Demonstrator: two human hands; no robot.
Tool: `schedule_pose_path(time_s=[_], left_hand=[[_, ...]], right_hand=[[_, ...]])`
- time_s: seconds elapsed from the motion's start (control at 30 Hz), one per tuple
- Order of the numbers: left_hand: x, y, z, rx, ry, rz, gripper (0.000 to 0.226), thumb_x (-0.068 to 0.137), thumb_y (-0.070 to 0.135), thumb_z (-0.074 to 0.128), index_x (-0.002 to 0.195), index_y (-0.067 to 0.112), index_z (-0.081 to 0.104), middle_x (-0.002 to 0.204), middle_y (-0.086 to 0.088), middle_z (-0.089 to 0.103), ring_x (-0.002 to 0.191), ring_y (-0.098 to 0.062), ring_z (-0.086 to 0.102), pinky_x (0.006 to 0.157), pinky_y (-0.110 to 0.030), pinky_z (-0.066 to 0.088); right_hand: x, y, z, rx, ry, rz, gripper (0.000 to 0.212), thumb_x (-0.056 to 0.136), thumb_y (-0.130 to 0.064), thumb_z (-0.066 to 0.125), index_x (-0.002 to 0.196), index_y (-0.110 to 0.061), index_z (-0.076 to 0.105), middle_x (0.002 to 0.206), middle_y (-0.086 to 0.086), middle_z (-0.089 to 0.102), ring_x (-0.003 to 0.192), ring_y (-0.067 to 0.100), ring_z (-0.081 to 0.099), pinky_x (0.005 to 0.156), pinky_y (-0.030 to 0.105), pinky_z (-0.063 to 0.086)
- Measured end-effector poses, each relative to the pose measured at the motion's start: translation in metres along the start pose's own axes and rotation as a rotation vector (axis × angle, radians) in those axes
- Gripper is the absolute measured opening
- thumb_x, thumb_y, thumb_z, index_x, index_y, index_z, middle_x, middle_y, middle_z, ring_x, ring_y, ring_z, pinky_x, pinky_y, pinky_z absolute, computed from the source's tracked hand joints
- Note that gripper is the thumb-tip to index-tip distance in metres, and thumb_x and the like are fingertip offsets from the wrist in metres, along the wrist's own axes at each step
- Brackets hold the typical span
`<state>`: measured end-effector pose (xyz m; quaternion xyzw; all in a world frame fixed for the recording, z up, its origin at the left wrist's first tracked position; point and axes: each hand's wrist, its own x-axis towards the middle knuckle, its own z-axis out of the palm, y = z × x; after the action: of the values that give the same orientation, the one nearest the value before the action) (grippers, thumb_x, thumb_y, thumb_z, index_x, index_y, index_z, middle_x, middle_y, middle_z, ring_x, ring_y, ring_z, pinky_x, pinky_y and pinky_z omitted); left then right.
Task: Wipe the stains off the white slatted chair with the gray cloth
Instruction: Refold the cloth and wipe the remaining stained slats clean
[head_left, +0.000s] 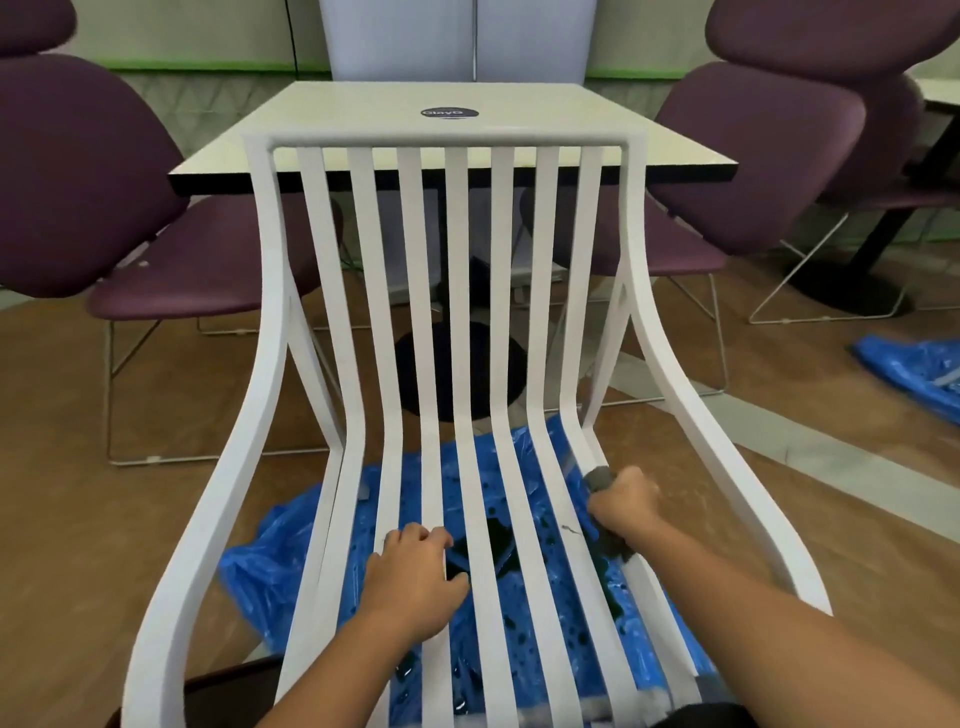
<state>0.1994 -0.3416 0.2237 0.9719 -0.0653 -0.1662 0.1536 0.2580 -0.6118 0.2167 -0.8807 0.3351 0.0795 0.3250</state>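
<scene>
The white slatted chair (457, 322) fills the middle of the head view, its seat slats running toward me. My right hand (626, 506) grips the gray cloth (600, 477) and holds it against the rightmost seat slats. A small dark smear (569, 530) shows on the slat just left of that hand. My left hand (413, 571) rests on the seat slats left of centre, its fingers curled over a slat. Gray marks show on the slat ends at the bottom edge (597, 709).
Blue plastic sheeting (291, 561) with dark wet patches lies on the wooden floor under the chair; another piece (914, 374) lies at the right. A white table (431, 119) stands right behind the chair back. Purple chairs (104, 208) flank it on both sides.
</scene>
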Motion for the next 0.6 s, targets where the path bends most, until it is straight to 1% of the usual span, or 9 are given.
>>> schedule_pose_path(time_s=[0.03,0.1,0.17,0.23,0.3,0.37,0.4,0.5,0.6], left_hand=[[0.003,-0.003,0.001,0.013,-0.015,0.0,0.051,0.093,0.053,0.051,0.14,0.034,0.046,0.142,0.008,0.044,0.133,-0.017,0.038,0.109,-0.041,0.034],[0.007,-0.008,0.003,0.039,-0.053,0.002,0.053,0.092,0.051,0.055,0.141,0.034,0.044,0.143,0.009,0.042,0.132,-0.017,0.04,0.108,-0.041,0.036],[0.01,-0.013,0.005,0.064,-0.082,0.014,0.057,0.09,0.049,0.061,0.141,0.034,0.043,0.143,0.01,0.04,0.129,-0.017,0.042,0.106,-0.04,0.039],[0.013,-0.015,0.007,0.087,-0.096,0.022,0.061,0.088,0.05,0.064,0.143,0.035,0.041,0.143,0.011,0.038,0.13,-0.017,0.042,0.107,-0.042,0.039],[0.016,-0.015,0.008,0.107,-0.095,0.027,0.063,0.089,0.051,0.065,0.144,0.035,0.039,0.145,0.01,0.037,0.132,-0.018,0.041,0.109,-0.045,0.038],[0.017,-0.015,0.01,0.12,-0.094,0.03,0.064,0.089,0.051,0.065,0.144,0.034,0.038,0.145,0.01,0.037,0.133,-0.018,0.041,0.109,-0.046,0.038],[0.018,-0.015,0.01,0.12,-0.086,0.032,0.064,0.089,0.05,0.066,0.144,0.034,0.038,0.145,0.01,0.037,0.133,-0.018,0.041,0.109,-0.046,0.037],[0.021,-0.015,0.009,0.112,-0.074,0.037,0.066,0.086,0.049,0.069,0.143,0.034,0.039,0.144,0.01,0.037,0.13,-0.018,0.043,0.106,-0.043,0.04],[0.024,-0.012,0.009,0.065,-0.081,0.027,0.066,0.082,0.043,0.074,0.14,0.034,0.043,0.14,0.012,0.035,0.119,-0.016,0.05,0.098,-0.037,0.046]], right_hand=[[0.008,-0.004,0.007,-0.04,0.057,-0.043,0.022,0.085,-0.011,0.068,0.103,-0.004,0.058,0.099,0.013,0.059,0.083,0.027,0.057,0.063,0.031,0.048],[0.023,-0.014,0.02,-0.118,0.112,-0.116,0.014,0.089,-0.004,0.061,0.103,-0.006,0.059,0.094,0.012,0.054,0.084,0.03,0.06,0.068,0.036,0.054],[0.041,-0.027,0.032,-0.136,0.136,-0.145,0.018,0.091,0.002,0.055,0.107,-0.003,0.062,0.101,0.016,0.058,0.093,0.034,0.063,0.074,0.039,0.054],[0.06,-0.035,0.041,-0.056,0.17,-0.16,0.018,0.091,0.0,0.053,0.106,-0.004,0.064,0.105,0.018,0.064,0.095,0.035,0.064,0.075,0.036,0.05],[0.082,-0.037,0.045,0.04,0.236,-0.137,0.017,0.093,-0.005,0.055,0.105,-0.006,0.067,0.101,0.017,0.067,0.091,0.035,0.065,0.074,0.035,0.052],[0.099,-0.032,0.044,0.173,0.255,-0.064,0.018,0.094,-0.011,0.059,0.108,-0.003,0.067,0.104,0.018,0.068,0.092,0.034,0.066,0.081,0.039,0.057],[0.1,-0.028,0.039,0.206,0.256,-0.034,0.02,0.094,-0.013,0.062,0.109,0.0,0.067,0.106,0.02,0.068,0.094,0.036,0.066,0.083,0.039,0.056],[0.091,-0.01,0.033,0.148,0.234,0.048,0.021,0.093,-0.012,0.065,0.106,0.004,0.069,0.107,0.024,0.065,0.1,0.041,0.064,0.086,0.04,0.053],[0.078,0.004,0.034,0.072,0.249,-0.012,0.018,0.092,-0.011,0.062,0.108,-0.003,0.068,0.107,0.02,0.065,0.097,0.037,0.063,0.09,0.043,0.055]])
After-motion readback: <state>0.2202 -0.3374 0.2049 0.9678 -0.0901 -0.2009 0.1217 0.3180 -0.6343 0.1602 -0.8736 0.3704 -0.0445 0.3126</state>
